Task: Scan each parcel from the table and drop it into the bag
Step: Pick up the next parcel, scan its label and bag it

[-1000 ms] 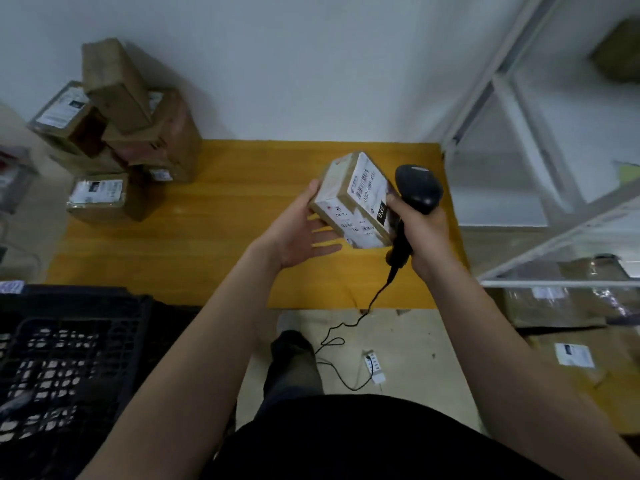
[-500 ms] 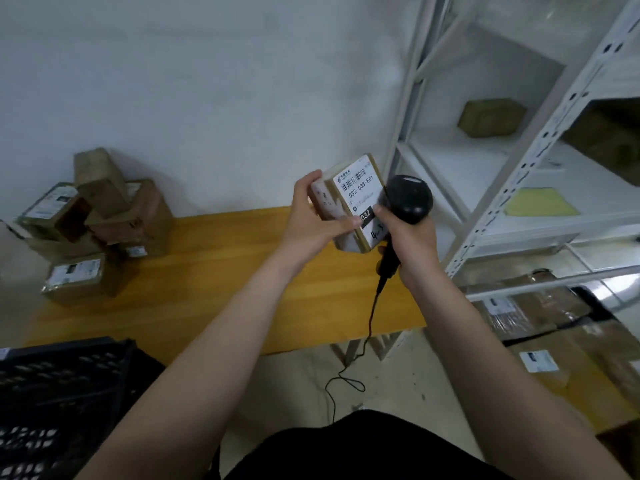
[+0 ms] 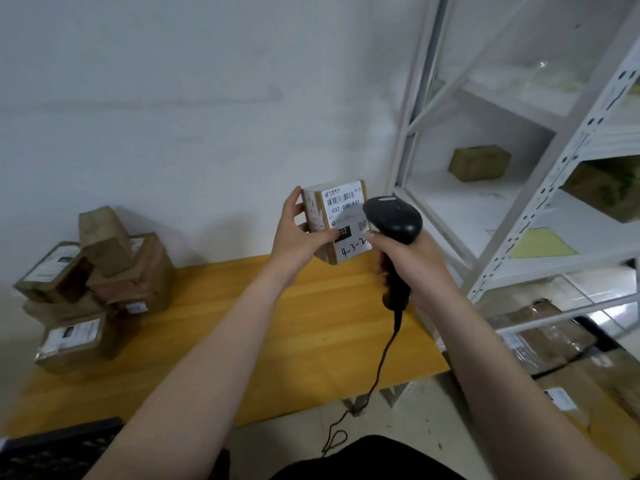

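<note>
At 7 o'clock, a black plastic crate (image 3: pixel 52 452) is poking into the bottom corner of my view. At 9 o'clock, a pile of parcels (image 3: pixel 97 278) is sitting on the far left end of the wooden table (image 3: pixel 242 341), brown taped boxes leaning on one another, 2 of them showing white labels.

Near the middle, at 12 o'clock above the table and well clear of it, my left hand (image 3: pixel 298 237) is gripping the parcel (image 3: pixel 337 216) upright. My thumb is pressing on its front and my fingers are curling round its left edge. Its shipping label (image 3: pixel 346 211) is facing me, showing a barcode, "032-038 E01" and a handwritten "4-3-2".

Just beside it at 1 o'clock, my right hand (image 3: pixel 412 268) is clamping round the handle of the black barcode scanner (image 3: pixel 394 230), whose head is overlapping the parcel's right edge. My forefinger is lying under that head, its tip just beside the label. The scanner's cable (image 3: pixel 381 362) is hanging down past the table's near edge to the floor.

At 3 o'clock, a white metal shelving rack (image 3: pixel 519 237) is standing against the table's right end, holding a cardboard box (image 3: pixel 479 162) and a yellow sheet (image 3: pixel 540 244). At 4 o'clock, wrapped packages (image 3: pixel 554 341) are lying under the rack.
</note>
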